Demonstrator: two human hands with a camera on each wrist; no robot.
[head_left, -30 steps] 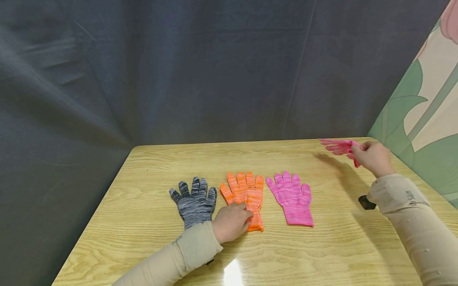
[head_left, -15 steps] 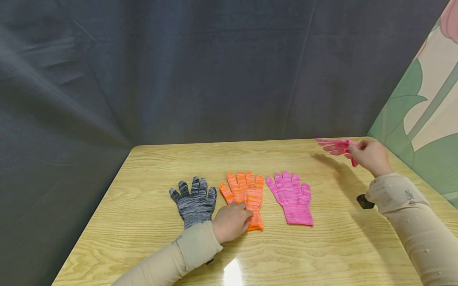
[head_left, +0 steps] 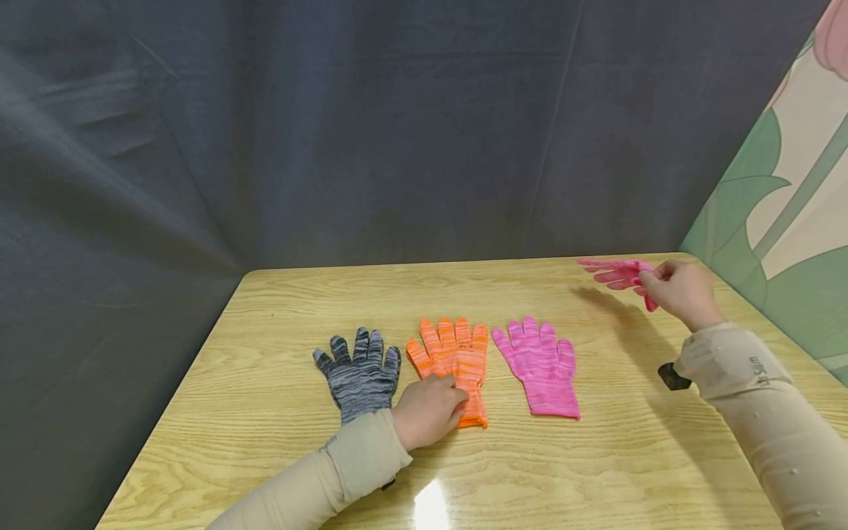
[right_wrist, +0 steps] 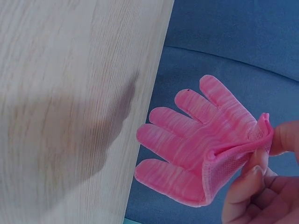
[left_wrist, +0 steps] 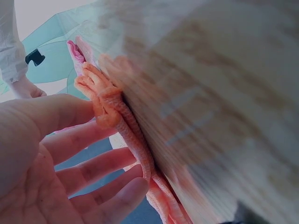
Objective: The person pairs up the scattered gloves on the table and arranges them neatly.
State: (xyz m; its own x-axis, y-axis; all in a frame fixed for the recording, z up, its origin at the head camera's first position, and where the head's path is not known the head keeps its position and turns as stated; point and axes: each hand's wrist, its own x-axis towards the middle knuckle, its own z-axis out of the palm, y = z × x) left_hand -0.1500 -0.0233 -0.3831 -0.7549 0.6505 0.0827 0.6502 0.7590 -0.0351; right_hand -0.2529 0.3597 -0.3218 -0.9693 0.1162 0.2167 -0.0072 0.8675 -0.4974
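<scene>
In the head view, my left hand (head_left: 429, 412) is over the lower part of an orange knit glove (head_left: 457, 353) that lies on the table. The left wrist view has my thumb and index finger pinching a fold of this orange glove (left_wrist: 106, 105), the other fingers reaching along it. Off to the right, my right hand (head_left: 685, 293) pinches a pink knit glove (head_left: 619, 272) by its cuff, holding it above the table. Its fingers point left, and the cuff gapes slightly in the right wrist view, where the glove (right_wrist: 201, 135) faces palm outward.
On the wooden table (head_left: 596, 471), a grey-black glove (head_left: 363, 375) lies left of the orange one, partly covered by my left sleeve. Another pink glove (head_left: 539, 368) lies to its right. A dark cloth (head_left: 411, 132) hangs behind, and a patterned wall (head_left: 788, 199) rises at right.
My right hand has drifted slightly left with the pink glove. My left hand and the gloves on the table have stayed in place.
</scene>
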